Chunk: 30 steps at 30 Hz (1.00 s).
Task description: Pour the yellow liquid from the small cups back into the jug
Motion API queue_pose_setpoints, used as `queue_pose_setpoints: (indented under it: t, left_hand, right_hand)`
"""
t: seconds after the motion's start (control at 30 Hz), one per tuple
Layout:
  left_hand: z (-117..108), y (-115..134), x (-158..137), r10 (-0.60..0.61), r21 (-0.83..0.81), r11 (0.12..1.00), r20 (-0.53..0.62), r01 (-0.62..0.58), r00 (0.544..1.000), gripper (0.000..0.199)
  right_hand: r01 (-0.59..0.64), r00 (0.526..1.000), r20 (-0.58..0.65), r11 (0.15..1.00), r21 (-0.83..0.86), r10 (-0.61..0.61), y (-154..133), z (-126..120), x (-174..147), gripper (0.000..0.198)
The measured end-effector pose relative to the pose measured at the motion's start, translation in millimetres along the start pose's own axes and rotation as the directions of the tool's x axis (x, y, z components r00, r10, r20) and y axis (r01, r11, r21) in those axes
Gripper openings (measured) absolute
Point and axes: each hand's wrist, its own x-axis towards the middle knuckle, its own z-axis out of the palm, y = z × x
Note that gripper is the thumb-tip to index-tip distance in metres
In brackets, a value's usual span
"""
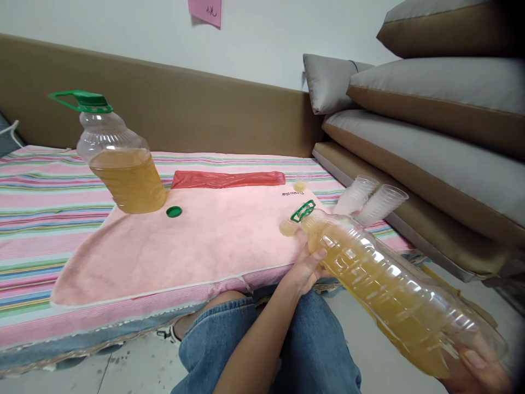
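A large clear plastic bottle (pixel 381 284) of yellow liquid lies tilted across my lap, its neck with a green ring handle (pixel 303 210) pointing left and slightly up. My left hand (pixel 310 267) supports it from below near the neck, fingers curled around. At the base, my right hand (pixel 478 369) grips the bottle at the lower right edge of the view. Beside the mouth is a small clear cup (pixel 288 227) holding yellowish liquid, partly hidden by the neck. A green cap (pixel 174 212) rests on the pink cloth (pixel 197 251).
Another bottle (pixel 131 180) with a green cap stands at left. Behind the cloth lies a red plastic bag (pixel 229 179). A second cup (pixel 301 184) and two stacks of plastic cups (pixel 381 205) are at right, near piled cushions (pixel 430 137).
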Motion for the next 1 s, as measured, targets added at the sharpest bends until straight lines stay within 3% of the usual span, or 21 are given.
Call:
queue_pose_setpoints:
  t: [0.2,0.43,0.67,0.77,1.0]
  left_hand:
    - [-1,-2,0,0.005,-0.010,1.000,-0.016,-0.005,1.000,0.086]
    - [-4,-3,1,0.000,0.000,1.000,-0.008,0.000,1.000,0.084]
    - [0,6,1,0.026,0.072,0.997,-0.072,-0.021,0.997,0.094]
    - [6,15,0,0.045,0.083,0.996,-0.094,-0.037,0.995,0.097]
    - [24,48,-11,0.173,0.124,0.979,-0.106,-0.160,0.979,0.084]
  right_hand:
    - [-0.070,0.993,-0.099,0.997,0.018,0.071,-3,3,1,0.078]
    - [-0.098,0.991,-0.083,0.994,0.042,0.101,-6,7,-1,0.073]
    - [-0.139,0.988,-0.055,0.987,0.084,0.144,-3,10,1,0.077]
    - [-0.112,0.993,-0.010,0.988,0.105,0.114,-1,13,2,0.083]
    - [0.014,0.996,0.089,0.988,0.155,-0.028,0,34,-14,0.082]
